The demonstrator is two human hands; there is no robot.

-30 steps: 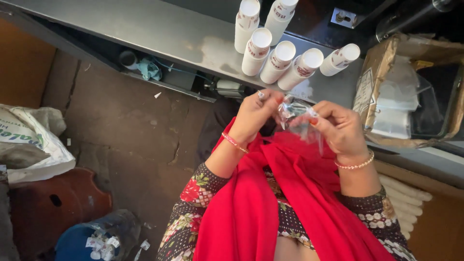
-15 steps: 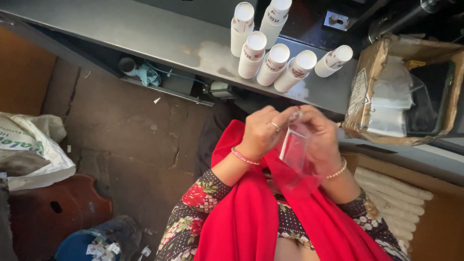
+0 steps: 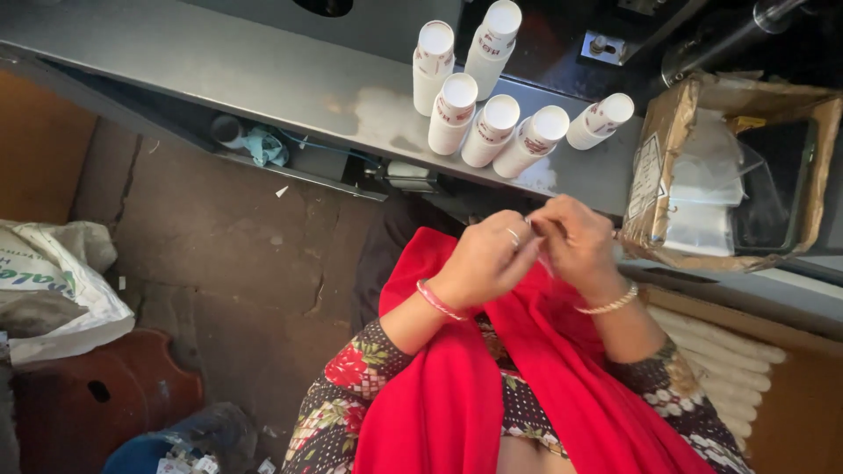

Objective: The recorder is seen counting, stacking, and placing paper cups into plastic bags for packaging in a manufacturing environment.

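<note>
Nearest, a smooth red cloth (image 3: pixel 457 395) drapes over floral-print sleeves, and above it the left hand (image 3: pixel 487 259) and right hand (image 3: pixel 575 241) meet with fingers curled and tips pinched together — what they grip is too small and hidden to tell, though a sliver of clear film (image 3: pixel 546 263) shows between them. Just beyond, on the dull grey metal shelf (image 3: pixel 263 75), six white cylindrical bottles (image 3: pixel 492 127) with flat round caps stand clustered, and to the right sits a worn cardboard box (image 3: pixel 654 175) holding glossy clear plastic bags (image 3: pixel 711 189).
</note>
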